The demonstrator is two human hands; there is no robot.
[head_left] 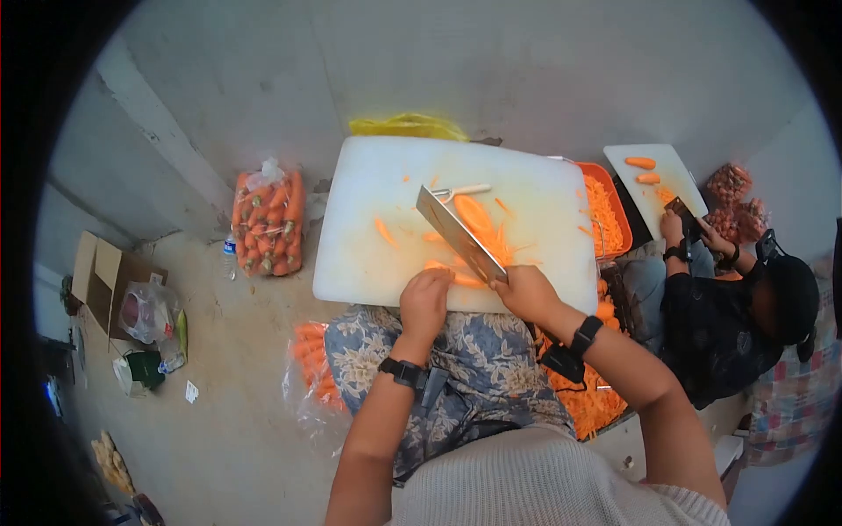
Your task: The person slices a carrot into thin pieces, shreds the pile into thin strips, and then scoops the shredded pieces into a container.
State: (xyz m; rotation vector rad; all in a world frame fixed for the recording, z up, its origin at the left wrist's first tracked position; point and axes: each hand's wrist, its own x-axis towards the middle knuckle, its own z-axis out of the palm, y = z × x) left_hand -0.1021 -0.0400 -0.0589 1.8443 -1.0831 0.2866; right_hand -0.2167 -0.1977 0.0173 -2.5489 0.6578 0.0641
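My right hand (530,294) grips a wide-bladed cleaver (458,231), its blade slanting up and left over the large white cutting board (368,184). Beside the blade's lower end, the curled fingers of my left hand (425,302) hold a carrot (467,280) at the near edge of the board. The handle of the cleaver is hidden in my right hand. A peeler (465,190) with a pale handle lies behind the blade. Just right of the blade are carrot slices (474,215) and thin carrot shreds (502,250).
Right of the board is an orange basket (624,230) of shredded carrot. A co-worker (715,294) holds a dark knife (682,215) over a smaller board (671,167). Bagged carrots (268,223) stand on the left, near a water bottle (230,256) and a cardboard box (105,280).
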